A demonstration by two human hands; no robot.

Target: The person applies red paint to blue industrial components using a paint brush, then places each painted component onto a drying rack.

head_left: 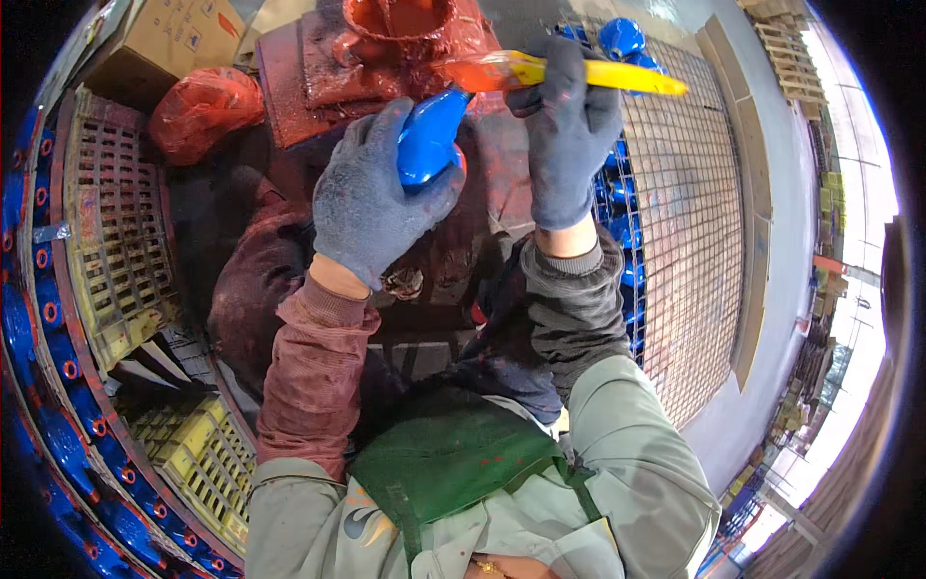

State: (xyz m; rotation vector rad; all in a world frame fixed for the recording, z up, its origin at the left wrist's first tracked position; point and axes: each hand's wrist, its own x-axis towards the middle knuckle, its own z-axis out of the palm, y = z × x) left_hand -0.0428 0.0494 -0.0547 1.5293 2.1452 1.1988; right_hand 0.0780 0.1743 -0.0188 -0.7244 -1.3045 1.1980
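My left hand (381,193), in a grey glove, is closed round a glossy blue pear-shaped part (427,140), its narrow end pointing up and to the right. A bit of red shows at the part's lower right edge. In my right hand (567,135), also gloved, is a paintbrush with a yellow handle (632,77). The brush's red-coated end (482,70) points left, at or just above the part's narrow tip; whether they touch I cannot tell. Beyond both hands stands an open container of red paint (398,19), its rim and surroundings thickly smeared with red.
To the right lies a wire mesh rack (685,212), with several blue parts (622,39) on and beside it. Yellowish plastic crates (116,212) stand at left, next to rows of red-rimmed blue parts (68,444). A red plastic bag (207,114) sits by a cardboard box (178,43).
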